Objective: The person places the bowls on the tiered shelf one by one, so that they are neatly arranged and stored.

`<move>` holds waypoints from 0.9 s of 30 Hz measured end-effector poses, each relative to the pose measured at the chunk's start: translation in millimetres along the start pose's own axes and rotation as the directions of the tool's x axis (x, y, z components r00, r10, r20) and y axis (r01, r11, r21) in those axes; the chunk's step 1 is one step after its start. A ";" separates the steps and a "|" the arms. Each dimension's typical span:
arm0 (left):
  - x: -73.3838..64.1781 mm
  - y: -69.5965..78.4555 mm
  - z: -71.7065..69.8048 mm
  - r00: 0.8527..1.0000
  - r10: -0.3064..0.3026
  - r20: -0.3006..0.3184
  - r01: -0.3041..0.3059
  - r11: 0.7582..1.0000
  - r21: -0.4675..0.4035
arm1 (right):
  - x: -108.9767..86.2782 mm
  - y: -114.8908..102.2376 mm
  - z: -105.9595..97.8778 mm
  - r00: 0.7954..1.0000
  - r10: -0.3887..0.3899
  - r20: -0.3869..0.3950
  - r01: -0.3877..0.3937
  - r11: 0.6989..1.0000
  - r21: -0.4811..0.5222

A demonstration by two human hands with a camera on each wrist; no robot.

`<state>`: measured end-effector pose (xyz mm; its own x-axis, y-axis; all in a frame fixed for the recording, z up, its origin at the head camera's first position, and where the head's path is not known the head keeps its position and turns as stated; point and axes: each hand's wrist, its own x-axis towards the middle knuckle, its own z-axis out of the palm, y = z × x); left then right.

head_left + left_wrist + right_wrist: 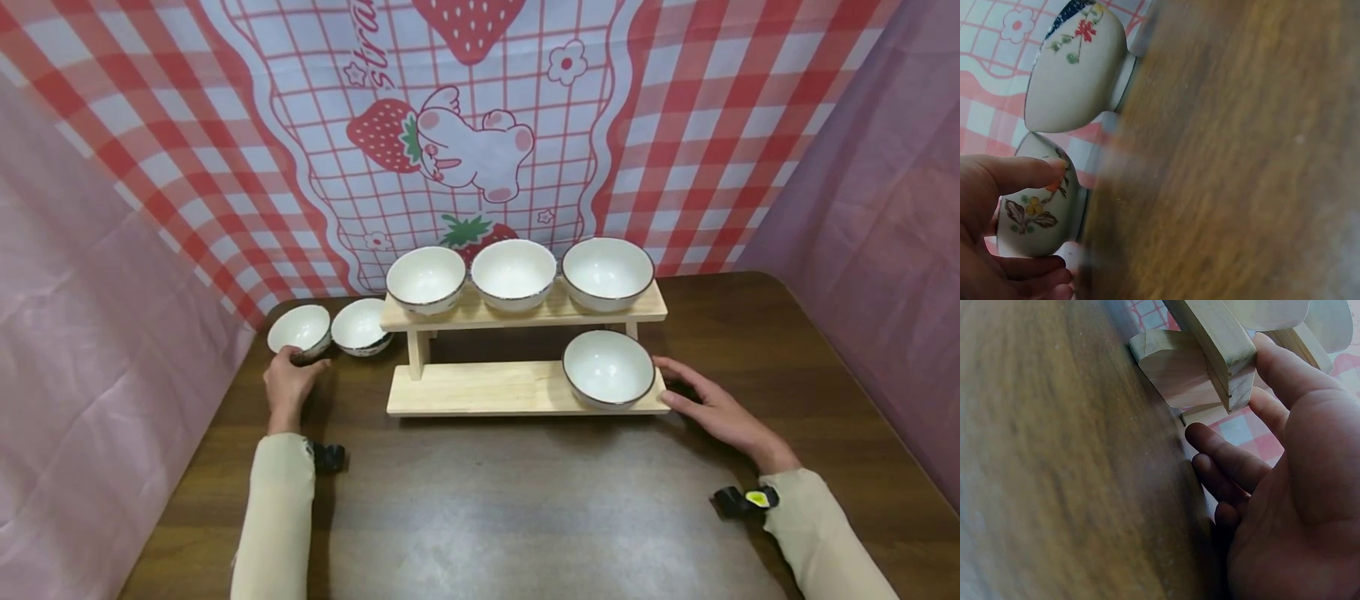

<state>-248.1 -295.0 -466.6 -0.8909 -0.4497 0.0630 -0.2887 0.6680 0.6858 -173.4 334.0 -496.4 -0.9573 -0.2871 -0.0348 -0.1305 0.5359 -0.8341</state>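
At the left of the table, my left hand (pixel 290 387) holds the outermost white bowl (pixel 300 327). In the left wrist view the thumb (pixel 1029 172) lies across that bowl's flower-painted side, with the other fingers round its lower side. A second bowl (pixel 362 325) stands right beside it. My right hand (pixel 716 408) is at the right end of a two-tier wooden stand (pixel 487 387); thumb and a fingertip touch the end of its lower board (pixel 1241 375), the fingers loosely spread. One dark-rimmed bowl (pixel 609 369) sits on that lower board, near this hand.
Three more bowls line the stand's upper board (pixel 480 310): left bowl (pixel 426 279), middle bowl (pixel 513 275), right bowl (pixel 607 273). A strawberry-print checked cloth (pixel 480 150) hangs behind the brown table (pixel 480 500). Pink fabric (pixel 97 350) hangs at the left side.
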 end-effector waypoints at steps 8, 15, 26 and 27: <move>5.3 -1.4 3.6 0.999 -0.005 -0.054 0.007 1.000 0.027 | 1.1 0.7 0.6 1.000 -0.011 -0.005 0.011 1.000 -0.005; 6.6 -5.2 6.2 0.994 -0.012 -0.110 0.013 1.000 0.014 | 1.0 0.5 0.0 1.000 -0.010 -0.005 0.010 1.000 -0.001; 4.3 -5.7 5.2 0.983 -0.037 -0.178 0.036 0.999 -0.008 | -0.5 1.3 -0.2 1.000 -0.013 -0.010 0.013 1.000 -0.024; 4.0 -6.0 5.1 0.983 -0.035 -0.181 0.034 0.999 -0.008 | -0.9 1.0 -0.3 1.000 -0.012 -0.011 0.011 1.000 -0.025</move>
<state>-251.7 -297.8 -474.2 -0.8020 -0.5727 0.1698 -0.3156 0.6475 0.6936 -172.8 335.0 -497.1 -0.9584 -0.2849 -0.0191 -0.1477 0.5521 -0.8206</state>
